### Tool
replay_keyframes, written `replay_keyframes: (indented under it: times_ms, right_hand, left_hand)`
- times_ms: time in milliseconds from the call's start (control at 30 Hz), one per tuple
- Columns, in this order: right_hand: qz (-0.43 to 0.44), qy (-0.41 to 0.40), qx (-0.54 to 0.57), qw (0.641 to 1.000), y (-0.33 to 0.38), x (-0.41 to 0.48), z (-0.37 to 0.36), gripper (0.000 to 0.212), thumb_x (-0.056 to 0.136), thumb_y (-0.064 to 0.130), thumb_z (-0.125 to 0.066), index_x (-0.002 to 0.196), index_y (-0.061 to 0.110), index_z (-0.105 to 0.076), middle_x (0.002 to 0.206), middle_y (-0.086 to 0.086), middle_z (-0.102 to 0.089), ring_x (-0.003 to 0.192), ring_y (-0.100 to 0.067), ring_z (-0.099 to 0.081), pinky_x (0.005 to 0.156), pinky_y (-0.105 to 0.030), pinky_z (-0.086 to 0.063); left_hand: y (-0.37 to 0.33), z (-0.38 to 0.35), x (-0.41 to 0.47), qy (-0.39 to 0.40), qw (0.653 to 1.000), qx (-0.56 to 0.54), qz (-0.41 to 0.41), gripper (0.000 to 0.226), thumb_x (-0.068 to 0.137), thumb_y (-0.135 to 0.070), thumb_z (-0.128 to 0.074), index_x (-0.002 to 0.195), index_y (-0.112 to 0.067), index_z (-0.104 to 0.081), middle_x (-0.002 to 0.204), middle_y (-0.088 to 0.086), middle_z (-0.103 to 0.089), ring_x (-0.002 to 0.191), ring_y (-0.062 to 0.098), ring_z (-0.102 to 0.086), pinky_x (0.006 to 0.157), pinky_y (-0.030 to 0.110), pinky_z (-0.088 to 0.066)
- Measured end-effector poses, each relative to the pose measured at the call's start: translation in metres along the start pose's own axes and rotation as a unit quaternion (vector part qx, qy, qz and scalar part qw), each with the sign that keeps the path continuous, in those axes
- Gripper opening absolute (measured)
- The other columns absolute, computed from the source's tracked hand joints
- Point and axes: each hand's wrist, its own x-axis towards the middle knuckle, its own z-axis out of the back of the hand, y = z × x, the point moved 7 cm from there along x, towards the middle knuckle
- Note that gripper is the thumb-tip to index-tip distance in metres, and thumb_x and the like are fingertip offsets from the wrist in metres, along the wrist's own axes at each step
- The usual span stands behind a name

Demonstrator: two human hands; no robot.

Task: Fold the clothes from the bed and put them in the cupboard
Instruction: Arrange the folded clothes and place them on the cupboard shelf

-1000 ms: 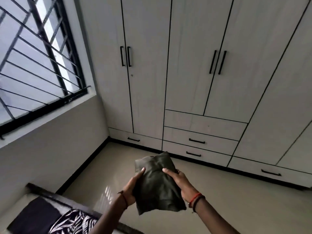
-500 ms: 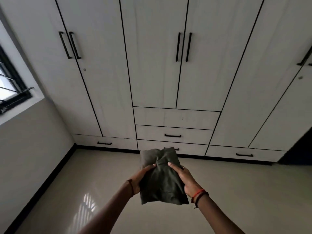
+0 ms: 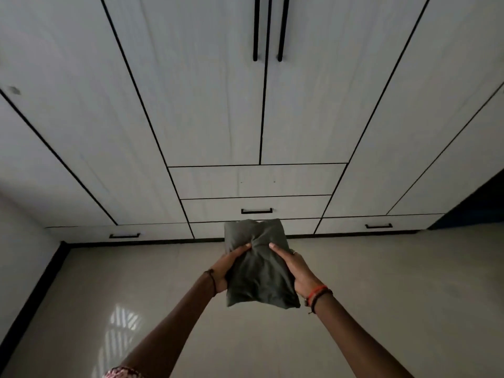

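Observation:
A folded dark olive garment [image 3: 259,271] is held out in front of me above the floor. My left hand [image 3: 227,267] grips its left side with the thumb on top. My right hand [image 3: 296,270] grips its right side, thumb pressed on the cloth. The white cupboard [image 3: 212,105] fills the view ahead, its doors closed, with a pair of long black handles [image 3: 268,28] on the middle doors. The bed is out of view.
Closed drawers with black handles [image 3: 256,210] run along the cupboard's base. The glossy beige floor [image 3: 395,296] lies between me and the cupboard. A grey wall [image 3: 19,241] stands at the left, and a dark opening [image 3: 480,203] shows at the far right.
The view has swung right and closer to the cupboard; the window and bed have left the frame. Both hands keep the same hold on the folded garment.

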Motion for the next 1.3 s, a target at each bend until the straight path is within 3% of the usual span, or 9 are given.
replay_keyframes:
  times_ms: [167,267,500,667,833,967,1033,1200,1300]
  right_hand:
    - [-0.054,0.025,0.021,0.998,0.01,0.054,0.005,0.072,0.063,0.043,-0.084,0.12,0.007,-0.061,0.109,-0.017,-0.07,0.101,-0.034,-0.067,0.094,-0.049,-0.051]
    - [-0.078,0.041,0.053,0.995,0.011,0.092,0.012,0.062,0.077,0.05,-0.071,0.122,0.009,-0.06,0.115,-0.016,-0.068,0.106,-0.033,-0.066,0.098,-0.048,-0.048]
    - [-0.175,-0.004,0.081,0.981,-0.006,0.215,0.042,0.06,0.089,0.064,-0.044,0.115,0.011,-0.057,0.111,-0.021,-0.066,0.098,-0.036,-0.066,0.077,-0.042,-0.055]
    - [-0.18,-0.046,-0.131,0.974,-0.007,0.322,0.059,0.024,0.098,0.021,-0.049,0.095,0.001,-0.062,0.091,-0.018,-0.065,0.076,-0.027,-0.06,0.065,-0.035,-0.051]
    - [-0.002,-0.081,-0.49,0.868,0.015,0.435,0.045,0.03,0.096,0.002,-0.035,0.074,0.006,-0.055,0.083,-0.016,-0.053,0.081,-0.023,-0.051,0.07,-0.025,-0.031]
    - [0.082,-0.021,-0.582,0.809,0.013,0.505,0.008,0.038,0.092,-0.007,-0.033,0.127,-0.006,-0.05,0.133,-0.025,-0.047,0.126,-0.032,-0.043,0.105,-0.033,-0.03]
    - [0.116,0.018,-0.663,0.739,0.013,0.53,-0.008,0.046,0.091,-0.007,-0.035,0.137,-0.009,-0.037,0.143,-0.027,-0.037,0.135,-0.034,-0.033,0.111,-0.033,-0.02]
    - [0.088,0.074,-0.74,0.662,-0.005,0.568,-0.02,0.037,0.091,-0.002,-0.04,0.127,-0.007,-0.048,0.133,-0.028,-0.047,0.125,-0.038,-0.045,0.101,-0.038,-0.037]
    - [0.09,0.046,-0.747,0.658,-0.009,0.574,-0.022,0.031,0.09,-0.003,-0.043,0.118,-0.008,-0.055,0.124,-0.027,-0.056,0.116,-0.038,-0.052,0.093,-0.038,-0.043]
  left_hand:
    - [-0.019,0.002,0.058,-0.01,1.0,0.004,0.006,0.048,0.077,-0.037,-0.072,0.117,-0.016,-0.058,0.106,0.012,-0.069,0.096,0.028,-0.067,0.073,0.035,-0.056]
    - [-0.025,0.011,0.098,-0.017,1.0,-0.003,0.018,0.064,0.068,-0.043,-0.08,0.122,-0.017,-0.056,0.11,0.012,-0.069,0.1,0.029,-0.067,0.085,0.041,-0.055]
    - [-0.033,0.033,0.197,-0.051,0.998,-0.016,0.043,0.079,0.063,-0.047,-0.082,0.128,-0.018,-0.047,0.115,0.011,-0.064,0.103,0.029,-0.063,0.085,0.04,-0.053]
    - [-0.03,0.054,0.26,-0.074,0.995,-0.024,0.054,0.116,0.025,-0.057,-0.089,0.127,-0.02,-0.047,0.116,0.012,-0.064,0.103,0.03,-0.064,0.087,0.043,-0.053]
    - [-0.022,0.084,0.316,-0.084,0.994,-0.026,0.071,0.121,0.021,-0.061,-0.087,0.128,-0.022,-0.045,0.119,0.01,-0.062,0.106,0.029,-0.062,0.089,0.042,-0.052]
    - [-0.016,0.11,0.349,-0.079,0.994,-0.031,0.07,0.089,0.055,-0.054,-0.083,0.13,-0.022,-0.046,0.117,0.008,-0.064,0.104,0.028,-0.064,0.088,0.042,-0.053]
    - [-0.019,0.117,0.356,-0.083,0.994,-0.037,0.069,0.058,0.076,-0.042,-0.071,0.126,-0.021,-0.05,0.114,0.007,-0.067,0.101,0.026,-0.066,0.082,0.037,-0.055]
    - [-0.016,0.14,0.36,-0.107,0.991,-0.03,0.076,0.032,0.086,-0.036,-0.063,0.114,-0.024,-0.054,0.104,0.003,-0.067,0.095,0.021,-0.065,0.074,0.032,-0.054]
    - [-0.01,0.157,0.361,-0.122,0.988,-0.04,0.085,0.043,0.084,-0.037,-0.063,0.122,-0.022,-0.05,0.111,0.005,-0.065,0.1,0.024,-0.063,0.079,0.034,-0.053]
